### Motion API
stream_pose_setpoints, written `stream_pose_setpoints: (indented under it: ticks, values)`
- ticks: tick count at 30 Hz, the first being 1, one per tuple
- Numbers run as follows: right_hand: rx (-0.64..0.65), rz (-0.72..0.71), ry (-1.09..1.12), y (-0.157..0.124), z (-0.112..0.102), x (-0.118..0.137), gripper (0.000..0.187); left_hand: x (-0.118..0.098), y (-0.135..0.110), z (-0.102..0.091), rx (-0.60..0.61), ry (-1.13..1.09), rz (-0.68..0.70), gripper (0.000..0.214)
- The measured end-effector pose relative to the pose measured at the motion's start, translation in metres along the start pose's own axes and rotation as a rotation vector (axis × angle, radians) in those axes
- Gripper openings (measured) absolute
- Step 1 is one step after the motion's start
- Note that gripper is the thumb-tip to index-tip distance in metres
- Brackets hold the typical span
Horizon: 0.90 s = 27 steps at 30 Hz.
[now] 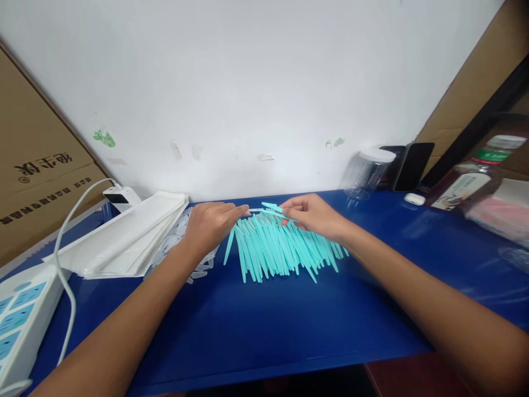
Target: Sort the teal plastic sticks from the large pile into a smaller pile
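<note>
My right hand (308,214) is closed in a pinch on turquoise eyebrow razors (270,205); two of them show at its fingertips, pointing left. My left hand (215,220) is closed too, its thumb and finger at the blade end of the lower razor, on a small pale piece that looks like a clear blade cap (253,210). Below both hands a wide pile of turquoise eyebrow razors (268,248) lies on the blue table (264,325), handles towards me. Partly hidden behind my left wrist is a heap of clear plastic caps (200,271).
White paper-like bags (132,237) are stacked on the left, beside a power strip (28,314) with a white cable (68,275). At the back right stand a clear jar (370,171) and a phone (413,165). A bottle (467,176) is farther right. Cardboard (41,165) borders the left.
</note>
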State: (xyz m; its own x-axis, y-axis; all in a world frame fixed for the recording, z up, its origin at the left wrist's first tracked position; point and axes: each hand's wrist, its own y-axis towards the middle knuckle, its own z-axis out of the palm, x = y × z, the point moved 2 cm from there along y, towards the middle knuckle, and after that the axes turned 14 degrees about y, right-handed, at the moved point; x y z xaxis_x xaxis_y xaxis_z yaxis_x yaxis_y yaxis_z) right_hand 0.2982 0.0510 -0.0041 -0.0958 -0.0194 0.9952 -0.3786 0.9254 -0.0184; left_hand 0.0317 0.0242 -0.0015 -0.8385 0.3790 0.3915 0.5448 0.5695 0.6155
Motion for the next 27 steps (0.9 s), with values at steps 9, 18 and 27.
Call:
stream_pose_setpoints:
  ticks: [9, 18, 27]
  values:
    - [0.062, -0.036, -0.066, -0.003, 0.003, 0.003, 0.022, -0.010, 0.002, -0.008, -0.027, -0.049, 0.081, 0.031]
    - [0.140, -0.010, -0.009, -0.004, -0.002, 0.007, 0.023, -0.016, 0.000, -0.006, -0.111, -0.124, 0.078, 0.028]
    - [0.105, -0.047, 0.019, -0.006, 0.001, 0.011, 0.022, -0.021, 0.001, -0.012, -0.126, -0.240, -0.141, 0.035]
